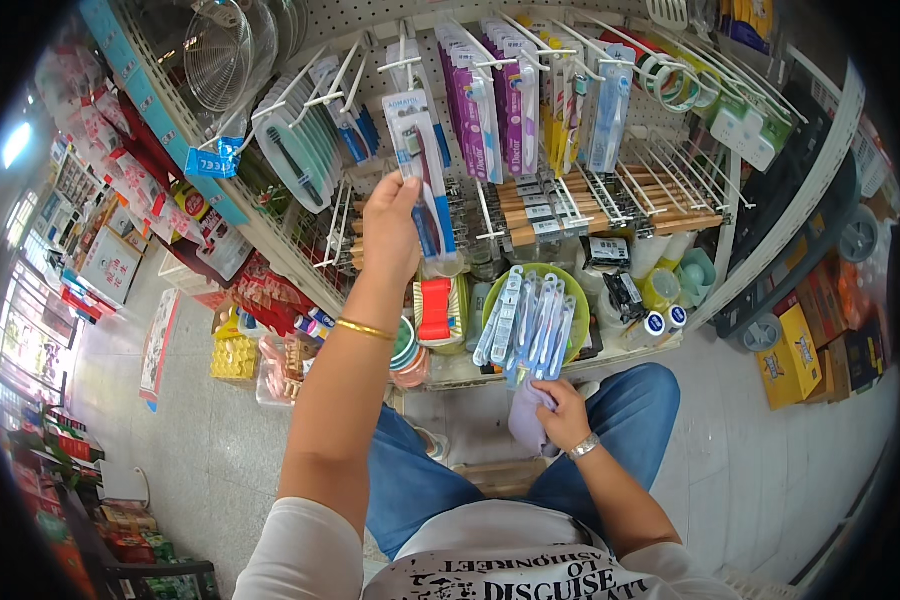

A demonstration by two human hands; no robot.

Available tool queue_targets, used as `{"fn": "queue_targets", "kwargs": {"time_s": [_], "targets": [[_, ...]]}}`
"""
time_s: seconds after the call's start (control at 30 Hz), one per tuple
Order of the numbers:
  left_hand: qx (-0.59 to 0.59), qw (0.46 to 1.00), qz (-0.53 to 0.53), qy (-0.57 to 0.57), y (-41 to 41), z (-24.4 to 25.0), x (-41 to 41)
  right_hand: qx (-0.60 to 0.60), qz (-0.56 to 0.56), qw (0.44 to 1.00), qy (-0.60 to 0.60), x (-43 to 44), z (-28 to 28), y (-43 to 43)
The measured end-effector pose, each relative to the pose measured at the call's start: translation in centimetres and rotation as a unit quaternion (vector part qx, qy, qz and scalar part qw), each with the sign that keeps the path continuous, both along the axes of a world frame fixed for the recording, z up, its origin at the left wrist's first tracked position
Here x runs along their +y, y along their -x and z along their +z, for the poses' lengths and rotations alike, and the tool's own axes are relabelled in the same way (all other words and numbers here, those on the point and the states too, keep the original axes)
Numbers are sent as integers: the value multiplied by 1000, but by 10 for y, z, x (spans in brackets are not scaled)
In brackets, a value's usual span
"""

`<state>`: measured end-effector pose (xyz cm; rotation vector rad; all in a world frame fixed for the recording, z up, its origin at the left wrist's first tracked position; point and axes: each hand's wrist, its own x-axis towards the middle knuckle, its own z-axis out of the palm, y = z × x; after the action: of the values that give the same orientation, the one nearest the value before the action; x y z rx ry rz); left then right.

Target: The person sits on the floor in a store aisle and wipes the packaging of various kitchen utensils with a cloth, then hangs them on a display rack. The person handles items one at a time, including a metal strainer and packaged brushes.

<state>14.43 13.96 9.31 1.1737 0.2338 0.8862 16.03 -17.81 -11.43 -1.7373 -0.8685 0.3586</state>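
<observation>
My left hand is raised to the pegboard, its thumb and fingers on the edge of a packaged toothbrush in a clear and blue pack. That pack stands upright at the front of a hook. Low before me, my right hand holds a light purple cloth. Just above the cloth, several blue toothbrush packs fan out over a green basin; whether my fingers also grip them, I cannot tell. Purple toothbrush packs hang to the right of the raised hand.
Metal hooks carry a blue pack, green-backed packs and wooden-handled items. The lower shelf holds a red-topped container and jars. Wire strainers hang upper left. Yellow cartons stand on the floor at right.
</observation>
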Motion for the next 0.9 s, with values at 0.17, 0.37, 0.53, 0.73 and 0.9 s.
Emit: {"fn": "queue_targets", "kwargs": {"time_s": [0.17, 0.37, 0.53, 0.73, 0.9], "targets": [[-43, 999, 0, -20, -23, 15, 2, 5, -16, 1000, 6, -9, -29, -5], [-4, 999, 33, -9, -39, 7, 31, 20, -11, 1000, 18, -6, -47, -7], [28, 997, 70, -17, -60, 16, 46, 49, -5, 998, 34, -1, -56, -9], [115, 986, 107, -46, -81, 24, 66, 45, 0, 998, 54, 4, -59, -11], [112, 972, 186, -90, -91, 5, 84, 41, -3, 998, 38, 9, -64, -13]]}}
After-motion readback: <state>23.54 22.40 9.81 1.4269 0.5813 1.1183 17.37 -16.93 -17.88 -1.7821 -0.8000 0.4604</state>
